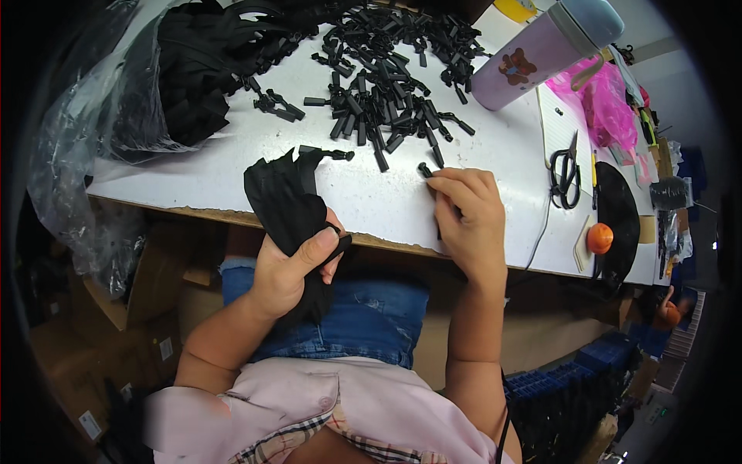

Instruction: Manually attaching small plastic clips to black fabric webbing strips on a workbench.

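Note:
My left hand [300, 267] is closed around a bundle of black fabric strips [282, 193], which look like zipper tapes and hang over the table's front edge. A small black pull [337, 155] lies at the end of one strip, just past the bundle. Over the white table [371, 209], my right hand [470, 213] pinches a small black zipper pull [424, 168] between thumb and fingertips. Right beyond it spreads a loose pile of several black zipper pulls [382, 100].
More black strips [193, 77] lie in a clear plastic bag [131, 100] at the left. To the right are a lilac bottle [518, 73], black scissors [566, 178], a notebook [558, 124], an orange round object [600, 238] and a pink bag [607, 108].

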`<state>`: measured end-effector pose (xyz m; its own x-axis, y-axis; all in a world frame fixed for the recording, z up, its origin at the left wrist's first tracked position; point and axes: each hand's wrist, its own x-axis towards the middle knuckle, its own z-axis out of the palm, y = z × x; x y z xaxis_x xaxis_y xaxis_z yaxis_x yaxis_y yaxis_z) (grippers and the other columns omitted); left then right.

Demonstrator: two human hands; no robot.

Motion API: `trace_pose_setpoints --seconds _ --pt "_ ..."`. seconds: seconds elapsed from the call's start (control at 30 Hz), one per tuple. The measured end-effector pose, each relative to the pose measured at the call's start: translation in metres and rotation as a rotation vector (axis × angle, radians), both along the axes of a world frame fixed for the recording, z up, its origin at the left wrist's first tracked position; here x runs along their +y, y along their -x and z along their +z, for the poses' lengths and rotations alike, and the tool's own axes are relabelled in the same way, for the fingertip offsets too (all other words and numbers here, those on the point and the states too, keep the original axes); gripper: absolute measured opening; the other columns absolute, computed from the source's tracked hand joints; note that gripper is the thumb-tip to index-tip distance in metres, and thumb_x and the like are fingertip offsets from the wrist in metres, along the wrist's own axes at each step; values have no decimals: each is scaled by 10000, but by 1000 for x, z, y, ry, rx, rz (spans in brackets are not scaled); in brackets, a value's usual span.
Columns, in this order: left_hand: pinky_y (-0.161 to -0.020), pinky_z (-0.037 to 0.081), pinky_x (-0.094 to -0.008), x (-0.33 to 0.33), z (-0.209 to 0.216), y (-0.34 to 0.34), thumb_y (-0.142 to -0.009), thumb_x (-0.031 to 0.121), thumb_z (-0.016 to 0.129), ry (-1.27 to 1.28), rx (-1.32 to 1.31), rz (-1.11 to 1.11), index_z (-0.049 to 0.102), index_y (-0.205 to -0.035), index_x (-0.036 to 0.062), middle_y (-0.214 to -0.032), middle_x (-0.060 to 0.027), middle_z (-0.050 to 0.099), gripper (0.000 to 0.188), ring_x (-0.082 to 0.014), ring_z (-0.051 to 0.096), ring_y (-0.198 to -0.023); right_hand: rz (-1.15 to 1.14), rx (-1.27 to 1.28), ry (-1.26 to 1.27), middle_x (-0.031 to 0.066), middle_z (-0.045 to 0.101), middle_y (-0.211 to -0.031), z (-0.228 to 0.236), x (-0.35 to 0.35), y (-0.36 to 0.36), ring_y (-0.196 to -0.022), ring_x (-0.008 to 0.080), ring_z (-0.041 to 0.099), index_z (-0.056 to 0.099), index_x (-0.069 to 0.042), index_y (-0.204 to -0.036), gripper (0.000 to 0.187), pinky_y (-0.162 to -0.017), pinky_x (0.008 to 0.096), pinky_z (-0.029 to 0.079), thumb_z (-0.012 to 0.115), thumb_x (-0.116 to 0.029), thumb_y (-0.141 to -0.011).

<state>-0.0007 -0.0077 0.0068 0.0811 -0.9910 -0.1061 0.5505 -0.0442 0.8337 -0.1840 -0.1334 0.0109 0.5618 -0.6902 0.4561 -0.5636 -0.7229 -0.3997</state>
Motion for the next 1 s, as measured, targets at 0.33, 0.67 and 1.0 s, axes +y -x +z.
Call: trace_pose_setpoints --seconds 0.33,0.67,1.0 --pt "-526 392 -214 -5 1 12 -831 191 528 3 -52 -13 488 -854 6 -680 -36 490 191 -97 481 -579 -209 103 126 72 502 -641 -2 3 -32 -598 226 506 537 -28 -736 77 -502 322 430 580 -75 -693" --pt "-594 422 -204 -4 -5 12 -755 64 615 -115 -99 133 537 -854 8 -751 -22 543 138 -82 519 -653 -189 314 19 118 497 -630 7 10 -30 -610 274 521 466 -19 -688 64 -504 368 436 523 -41 -668" --pt "-599 414 -195 -6 -5 13 -742 39 618 -87 -232 127 575 -827 5 -732 -2 555 101 -58 507 -667 -47 -573 -615 87 558 -718 16 31 -24 -541 111 536 560 7 -778 114 -518 202 439 586 39 -672"
